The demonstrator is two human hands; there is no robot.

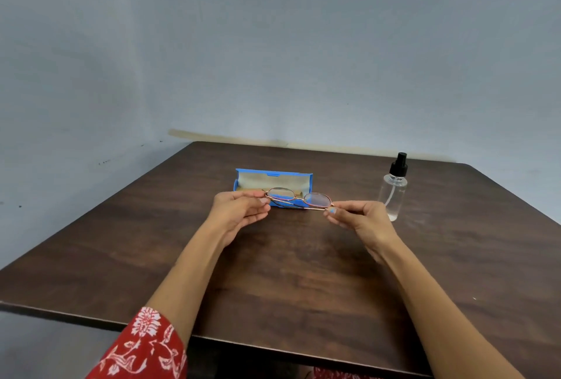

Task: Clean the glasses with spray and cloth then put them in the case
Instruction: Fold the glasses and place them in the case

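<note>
A pair of thin gold-framed glasses (pixel 299 199) with folded arms is held level just above the table, in front of the open blue case (pixel 273 177). My left hand (pixel 239 211) pinches the frame's left end. My right hand (pixel 358 217) pinches its right end. The case lies open with a pale lining, its lid standing up at the back; its front edge is partly hidden by the glasses. A clear spray bottle (pixel 393 189) with a black nozzle stands upright to the right, just behind my right hand. No cloth can be made out apart from the case lining.
The dark wooden table (pixel 288 272) stands against a grey wall, with its near edge at the bottom and a rounded corner at the far right. A red patterned sleeve (pixel 142 345) covers my left upper arm.
</note>
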